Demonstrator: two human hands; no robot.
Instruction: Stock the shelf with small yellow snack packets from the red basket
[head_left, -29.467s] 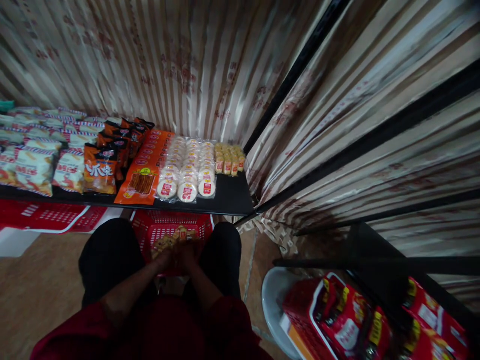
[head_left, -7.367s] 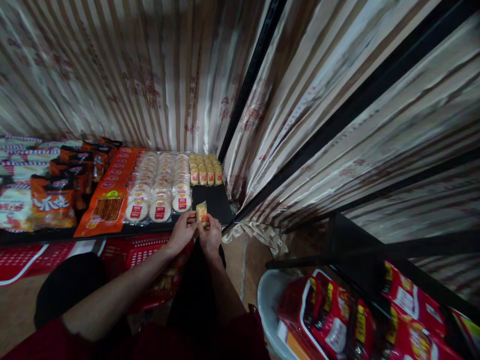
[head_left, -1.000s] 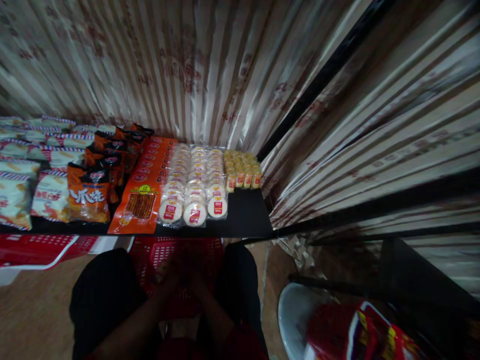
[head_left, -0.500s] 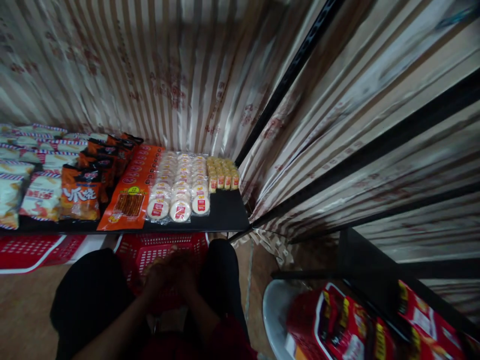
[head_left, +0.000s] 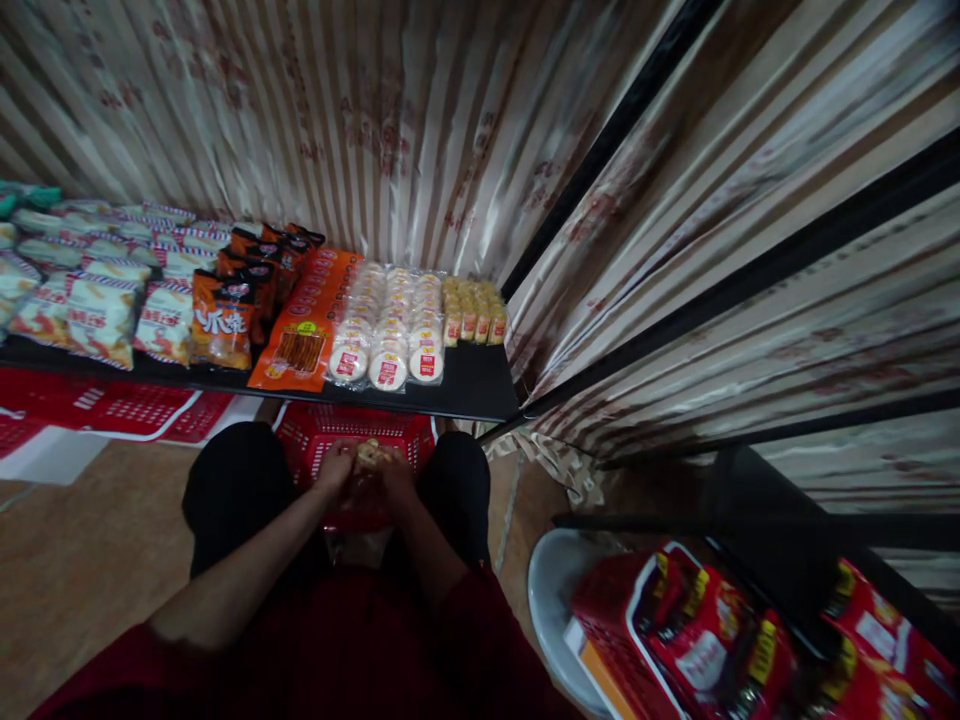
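Note:
Between my knees, over a red basket point(head_left: 304, 425), my left hand point(head_left: 337, 468) and my right hand point(head_left: 396, 474) hold a small yellowish-brown packet point(head_left: 370, 456) from its two sides. The fingers of both hands are closed on it. Above the basket is a black shelf point(head_left: 480, 385). On it, from left to right, lie white snack bags point(head_left: 103, 312), orange-and-black bags point(head_left: 222, 320), a flat orange packet point(head_left: 304, 325), rows of round white wrapped crackers point(head_left: 388, 370) and small yellow packets point(head_left: 469, 322).
More red baskets point(head_left: 127, 408) stand under the shelf at the left. At the lower right, a grey tub point(head_left: 545, 590) holds a red basket with red snack bags point(head_left: 701, 650). Black frame bars point(head_left: 637, 370) cross in front of a striped curtain point(head_left: 420, 130).
The view has shifted, with the shelf now higher and farther right. My hands have come up slightly over the basket, and the packet between them shows more clearly.

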